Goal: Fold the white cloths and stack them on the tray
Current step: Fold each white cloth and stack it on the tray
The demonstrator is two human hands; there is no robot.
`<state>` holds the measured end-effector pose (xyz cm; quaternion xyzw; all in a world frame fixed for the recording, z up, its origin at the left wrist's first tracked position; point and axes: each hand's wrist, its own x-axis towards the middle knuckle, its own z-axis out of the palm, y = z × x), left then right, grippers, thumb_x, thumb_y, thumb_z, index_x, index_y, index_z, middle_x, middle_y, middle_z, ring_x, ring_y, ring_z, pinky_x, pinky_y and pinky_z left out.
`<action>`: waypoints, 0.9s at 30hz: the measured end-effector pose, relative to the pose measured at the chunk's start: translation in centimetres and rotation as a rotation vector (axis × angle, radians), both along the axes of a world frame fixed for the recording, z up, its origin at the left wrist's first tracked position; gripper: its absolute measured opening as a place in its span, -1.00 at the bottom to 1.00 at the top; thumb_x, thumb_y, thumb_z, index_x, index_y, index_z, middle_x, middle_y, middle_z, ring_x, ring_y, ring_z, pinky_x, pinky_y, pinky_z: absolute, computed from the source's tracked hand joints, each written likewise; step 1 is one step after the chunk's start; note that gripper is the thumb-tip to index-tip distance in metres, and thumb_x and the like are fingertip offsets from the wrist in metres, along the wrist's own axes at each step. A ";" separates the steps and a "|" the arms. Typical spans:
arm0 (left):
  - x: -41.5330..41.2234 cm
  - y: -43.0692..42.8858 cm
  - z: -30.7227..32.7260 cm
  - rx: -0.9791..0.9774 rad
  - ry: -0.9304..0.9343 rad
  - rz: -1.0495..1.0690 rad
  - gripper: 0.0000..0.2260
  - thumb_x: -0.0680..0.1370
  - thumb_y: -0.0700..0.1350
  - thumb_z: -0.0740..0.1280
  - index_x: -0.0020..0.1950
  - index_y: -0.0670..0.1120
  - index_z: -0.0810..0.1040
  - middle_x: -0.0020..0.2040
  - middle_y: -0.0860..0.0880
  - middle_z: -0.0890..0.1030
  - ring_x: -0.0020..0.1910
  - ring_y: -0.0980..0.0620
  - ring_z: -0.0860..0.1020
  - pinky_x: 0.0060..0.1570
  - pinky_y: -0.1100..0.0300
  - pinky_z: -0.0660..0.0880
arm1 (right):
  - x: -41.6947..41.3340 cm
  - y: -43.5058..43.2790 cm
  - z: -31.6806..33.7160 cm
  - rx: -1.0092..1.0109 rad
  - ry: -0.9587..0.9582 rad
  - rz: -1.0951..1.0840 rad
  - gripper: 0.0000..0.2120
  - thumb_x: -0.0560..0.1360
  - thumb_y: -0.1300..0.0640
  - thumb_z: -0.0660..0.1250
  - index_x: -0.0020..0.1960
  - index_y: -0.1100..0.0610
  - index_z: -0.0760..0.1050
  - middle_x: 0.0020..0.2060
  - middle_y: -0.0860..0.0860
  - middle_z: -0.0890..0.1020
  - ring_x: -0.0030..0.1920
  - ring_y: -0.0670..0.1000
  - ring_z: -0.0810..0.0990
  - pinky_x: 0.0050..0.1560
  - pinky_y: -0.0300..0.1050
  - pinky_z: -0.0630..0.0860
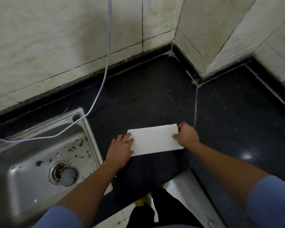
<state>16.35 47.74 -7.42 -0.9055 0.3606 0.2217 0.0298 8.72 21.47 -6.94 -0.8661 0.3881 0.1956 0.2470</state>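
Blue sleeves (270,203) filled the bottom corners. Between the two grips lay the cloth (155,139), a plain white, slightly nubbly rectangle, flat on the dark tabletop (155,96). Its long axis ran from the left grip (120,149) to the right grip (186,134), with the right end angled a little farther away. The left grip's fingers lay straight, pressing one end. The right grip pinched the other, thumb on top. A sink (39,145) sat left of the left grip.
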 end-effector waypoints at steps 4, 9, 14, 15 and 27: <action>0.1 0.0 0.0 -0.009 0.016 0.002 -0.52 0.58 0.04 0.24 0.48 -0.02 0.27 0.54 -0.03 0.13 0.47 -0.07 0.15 0.42 -0.02 0.18 | 0.8 -0.3 0.5 0.241 -0.045 -0.198 -0.74 0.45 0.15 0.40 0.10 0.22 0.54 0.04 0.16 0.62 -0.01 0.15 0.60 -0.07 -0.03 0.55; 0.0 1.2 0.5 -0.126 -0.006 0.138 -0.55 0.56 0.03 0.28 0.43 -0.01 0.34 0.48 -0.02 0.25 0.43 -0.02 0.23 0.38 0.06 0.24 | 1.6 0.4 3.0 0.637 -0.143 -0.477 -0.79 0.43 0.30 0.40 0.05 0.23 0.49 0.02 0.18 0.61 -0.07 0.14 0.61 -0.18 0.00 0.59; -0.2 3.9 1.4 -0.160 -0.032 0.267 -0.62 0.55 -0.03 0.31 0.36 -0.02 0.42 0.39 -0.02 0.36 0.34 -0.02 0.34 0.29 0.10 0.33 | 3.4 4.8 3.5 0.541 -0.270 -0.342 -0.62 0.36 0.32 0.46 0.10 0.10 0.43 0.06 0.08 0.54 0.00 0.08 0.56 -0.14 -0.04 0.56; -0.3 4.4 1.5 -0.167 -0.035 0.282 -0.63 0.54 -0.04 0.32 0.34 -0.04 0.44 0.36 -0.03 0.39 0.30 -0.03 0.37 0.26 0.11 0.35 | 3.7 5.9 3.2 0.501 -0.273 -0.271 -0.61 0.36 0.31 0.47 0.08 0.05 0.41 0.05 0.06 0.53 0.01 0.08 0.56 -0.06 0.00 0.57; -1.7 9.0 2.0 -0.249 -0.017 0.437 -0.74 0.47 -0.15 0.38 0.14 -0.14 0.56 0.11 -0.10 0.52 0.09 -0.14 0.50 -0.01 0.01 0.48 | 5.8 14.7 0.2 0.280 -0.140 0.290 -0.54 0.43 0.16 0.43 0.22 0.06 0.29 -0.02 0.05 0.57 -0.02 0.10 0.58 -0.06 -0.06 0.48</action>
